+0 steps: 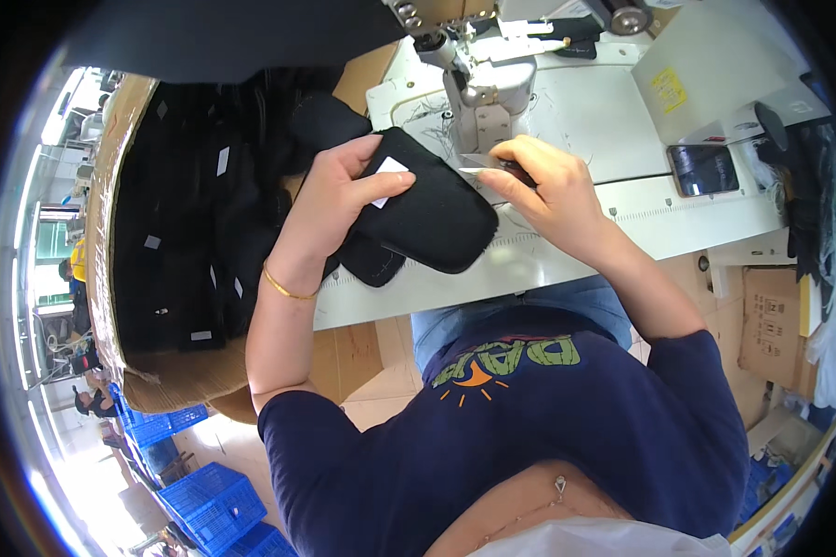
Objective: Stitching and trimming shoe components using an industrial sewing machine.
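**Black fabric piece held at the sewing machine**

On the white sewing table [622, 209], just below the sewing machine head [478, 88], the left hand [339, 190] is clamped on a black padded fabric piece [437, 209]. Its thumb presses down on a small white label [387, 179] on the upper face of the piece, while the fingers curl under the piece's left edge. The piece lies partly on the table and partly lifted in that hand, with a second, smaller black piece [372, 260] showing beneath it.

The right hand [543, 186] sits just beside the right edge of the padded piece, fingers pinched together on a small metal snipping tool [483, 162] whose tip points left toward the fabric, close to it; whether the two touch cannot be told.

Left of the table stands a large cardboard box [111, 306] filled with more black pieces [186, 241], several bearing white labels. Blue plastic crates [209, 501] sit on the floor lower left.
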A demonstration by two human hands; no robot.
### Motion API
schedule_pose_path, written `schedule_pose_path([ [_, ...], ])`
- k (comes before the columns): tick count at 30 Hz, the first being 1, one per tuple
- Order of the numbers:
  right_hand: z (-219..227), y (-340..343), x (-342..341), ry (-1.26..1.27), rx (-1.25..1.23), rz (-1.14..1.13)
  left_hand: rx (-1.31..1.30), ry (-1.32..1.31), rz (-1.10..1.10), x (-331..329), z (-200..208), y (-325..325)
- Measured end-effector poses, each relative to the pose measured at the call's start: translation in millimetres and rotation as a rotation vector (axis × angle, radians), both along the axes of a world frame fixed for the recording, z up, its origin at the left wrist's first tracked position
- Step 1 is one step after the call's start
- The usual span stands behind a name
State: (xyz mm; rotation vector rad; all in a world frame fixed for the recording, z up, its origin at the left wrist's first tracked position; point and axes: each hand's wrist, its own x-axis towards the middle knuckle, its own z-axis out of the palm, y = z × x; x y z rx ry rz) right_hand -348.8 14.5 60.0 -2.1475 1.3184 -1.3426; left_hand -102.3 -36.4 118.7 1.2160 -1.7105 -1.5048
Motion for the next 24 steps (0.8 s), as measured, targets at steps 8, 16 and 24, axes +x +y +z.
schedule_pose_path([
  [8,-10,-9,-1,0.16,-0.121,0.136,0.267,0.133,-0.167,-6,-10,-1],
  [16,-5,23,-3,0.051,-0.208,0.152,0.536,0.544,-0.104,-8,-16,3],
  [24,-19,5,-7,-0.653,0.632,0.296,0.294,0.305,-0.104,-10,-23,0],
])
